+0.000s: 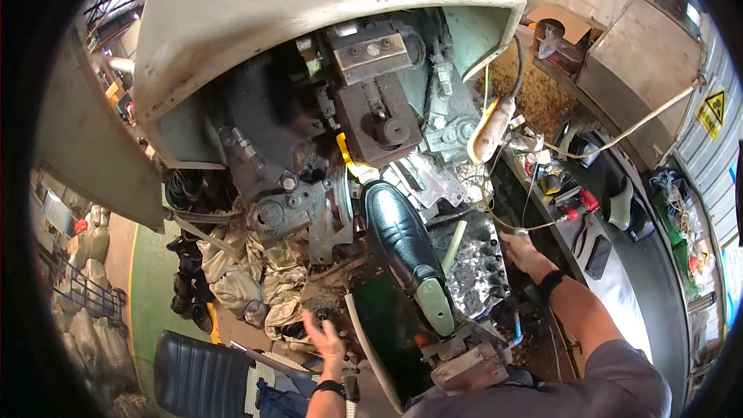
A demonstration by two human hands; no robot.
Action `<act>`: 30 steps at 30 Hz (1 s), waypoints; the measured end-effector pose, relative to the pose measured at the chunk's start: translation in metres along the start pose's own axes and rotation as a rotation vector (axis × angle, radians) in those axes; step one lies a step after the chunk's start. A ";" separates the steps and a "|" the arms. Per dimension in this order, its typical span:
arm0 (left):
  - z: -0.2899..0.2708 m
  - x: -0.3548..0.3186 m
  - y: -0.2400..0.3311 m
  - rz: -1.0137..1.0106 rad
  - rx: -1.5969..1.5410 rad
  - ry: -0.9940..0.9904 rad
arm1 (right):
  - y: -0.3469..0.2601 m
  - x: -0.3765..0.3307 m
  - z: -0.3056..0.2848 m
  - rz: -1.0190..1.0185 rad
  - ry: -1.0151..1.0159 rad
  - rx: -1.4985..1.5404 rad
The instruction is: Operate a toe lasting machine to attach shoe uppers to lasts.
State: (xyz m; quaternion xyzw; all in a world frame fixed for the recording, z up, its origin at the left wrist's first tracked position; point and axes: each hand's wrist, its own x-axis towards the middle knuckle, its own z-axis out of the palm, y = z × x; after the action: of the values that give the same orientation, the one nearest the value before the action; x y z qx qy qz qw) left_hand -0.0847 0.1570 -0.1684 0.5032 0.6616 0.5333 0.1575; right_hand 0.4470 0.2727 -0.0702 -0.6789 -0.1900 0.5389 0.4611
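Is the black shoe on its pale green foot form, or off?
On: the pale green end of the foot form sticks out of the black shoe.

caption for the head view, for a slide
Black shoe on a green last at a machine, left hand and right hand on either side.

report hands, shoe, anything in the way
Left hand open, empty. Right hand near yellowish cable, grip unclear. Black shoe on green last, toe toward machine. Pale rod beside shoe, possible obstruction.
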 end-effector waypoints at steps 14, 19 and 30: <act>0.044 -0.099 -0.143 -0.977 0.310 0.219 | -0.032 -0.039 -0.079 0.053 -0.081 -0.056; 0.058 -0.106 -0.144 -1.092 0.507 0.307 | -0.015 -0.104 -0.005 0.009 -0.422 -0.118; -0.006 0.009 0.185 -0.197 -0.448 -0.017 | -0.020 -0.114 0.039 -0.466 -0.371 -1.063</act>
State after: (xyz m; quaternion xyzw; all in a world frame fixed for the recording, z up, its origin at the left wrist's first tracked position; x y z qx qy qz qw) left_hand -0.0012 0.1473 -0.0031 0.3932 0.5711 0.6447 0.3218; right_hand 0.3769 0.2132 0.0096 -0.6513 -0.6539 0.3645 0.1241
